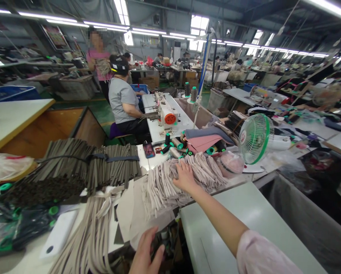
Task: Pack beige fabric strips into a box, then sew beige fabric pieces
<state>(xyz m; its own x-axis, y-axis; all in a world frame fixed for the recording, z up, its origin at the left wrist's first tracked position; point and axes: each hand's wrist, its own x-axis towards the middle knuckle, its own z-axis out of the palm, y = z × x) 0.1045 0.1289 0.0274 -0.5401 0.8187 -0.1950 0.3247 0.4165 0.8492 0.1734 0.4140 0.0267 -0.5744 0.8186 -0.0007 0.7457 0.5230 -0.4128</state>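
Observation:
A long row of folded light beige fabric strips point(161, 186) lies across the table edge in front of me. My right hand point(185, 177) rests on top of the row with its fingers spread over the strips. Lower down, my left hand point(148, 249) hovers near the table's front edge, thumb apart from curved fingers, holding nothing. Flat beige fabric pieces point(127, 207) lie just beyond it. To the left, long beige strips point(86, 236) hang in a loose bunch towards me.
Tied bundles of dark strips point(114, 165) lie at left. Thread spools point(176, 144), pink fabric point(200, 142) and a green fan point(254, 139) stand beyond the row. A pale tabletop point(239, 224) is at right. A co-worker point(123, 99) sits at a sewing machine point(166, 110); another person point(97, 57) stands behind.

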